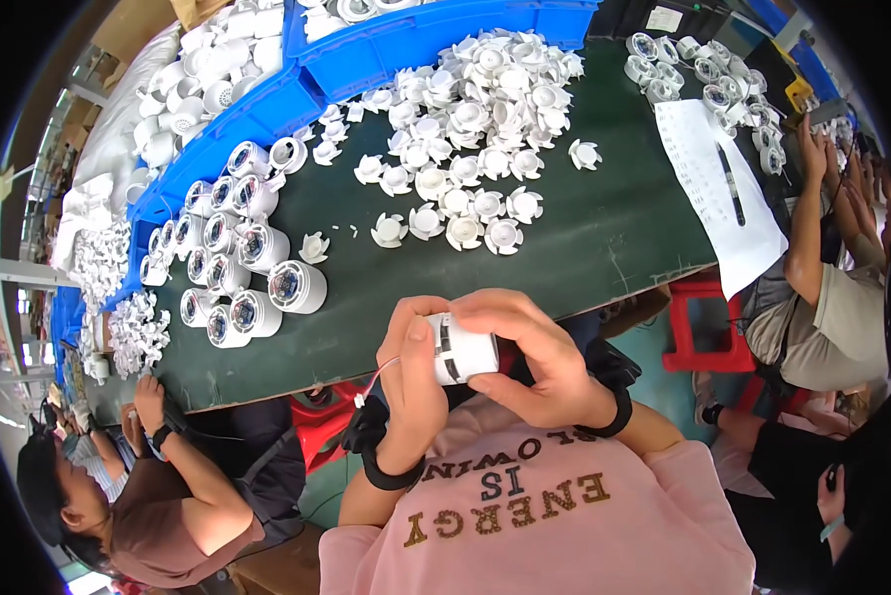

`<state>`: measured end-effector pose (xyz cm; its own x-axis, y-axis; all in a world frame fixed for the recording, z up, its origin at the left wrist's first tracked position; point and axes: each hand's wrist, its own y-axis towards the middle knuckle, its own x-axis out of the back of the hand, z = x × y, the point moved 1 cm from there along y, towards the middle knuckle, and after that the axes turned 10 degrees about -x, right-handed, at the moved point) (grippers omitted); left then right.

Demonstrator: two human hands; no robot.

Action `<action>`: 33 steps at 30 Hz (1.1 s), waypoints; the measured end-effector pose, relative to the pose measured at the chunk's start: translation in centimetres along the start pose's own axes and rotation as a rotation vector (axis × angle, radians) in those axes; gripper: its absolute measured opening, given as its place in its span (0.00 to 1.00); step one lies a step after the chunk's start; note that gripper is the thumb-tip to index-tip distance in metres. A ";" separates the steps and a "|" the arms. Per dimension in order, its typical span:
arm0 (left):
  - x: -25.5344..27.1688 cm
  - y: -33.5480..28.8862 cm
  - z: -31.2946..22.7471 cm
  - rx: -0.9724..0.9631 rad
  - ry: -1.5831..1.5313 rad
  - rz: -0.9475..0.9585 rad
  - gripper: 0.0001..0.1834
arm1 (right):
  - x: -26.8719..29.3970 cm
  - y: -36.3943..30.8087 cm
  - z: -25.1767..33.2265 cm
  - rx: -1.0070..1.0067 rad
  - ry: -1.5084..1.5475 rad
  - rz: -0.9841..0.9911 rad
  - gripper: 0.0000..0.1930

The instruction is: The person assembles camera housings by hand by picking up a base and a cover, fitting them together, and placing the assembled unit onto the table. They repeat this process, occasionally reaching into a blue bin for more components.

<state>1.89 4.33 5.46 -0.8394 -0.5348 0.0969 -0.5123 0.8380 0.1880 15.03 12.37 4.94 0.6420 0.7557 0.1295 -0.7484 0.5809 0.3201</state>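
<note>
A white cylindrical housing [462, 349] with black slots in its side is held between both hands, in front of my chest near the table's edge. My left hand [412, 369] is closed around its left end, thumb on top. The fingers of my right hand [542, 365] curve over its right end, with the thumb pressed against the lower side. A thin red and white wire [383, 368] comes out beside my left hand and ends in a small white connector [359, 401]. My palms hide the two ends of the housing.
White finned plastic parts [485, 109] are heaped on the green table [386, 288]. Dome-fronted white units [297, 287] stand at left, beside blue bins [396, 50]. At right lie a paper sheet [708, 188], a pen [731, 183] and white ring-shaped parts [718, 69]. Co-workers sit on both sides.
</note>
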 end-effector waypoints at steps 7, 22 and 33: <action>-0.3 -0.6 -0.6 -0.072 0.026 -0.027 0.22 | -1.3 -1.2 -0.6 -0.018 0.156 0.010 0.24; -1.0 -0.6 -1.6 -0.186 0.066 0.024 0.26 | -1.1 0.5 -0.6 0.223 0.046 0.115 0.35; 0.0 1.8 -3.0 -0.190 0.167 0.632 0.44 | -0.6 -0.7 -2.5 -0.231 0.238 -0.273 0.37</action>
<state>1.55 5.49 8.70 -0.9200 0.0288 0.3907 0.1206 0.9697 0.2124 14.72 12.25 2.26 0.7858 0.5976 -0.1593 -0.5911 0.8014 0.0909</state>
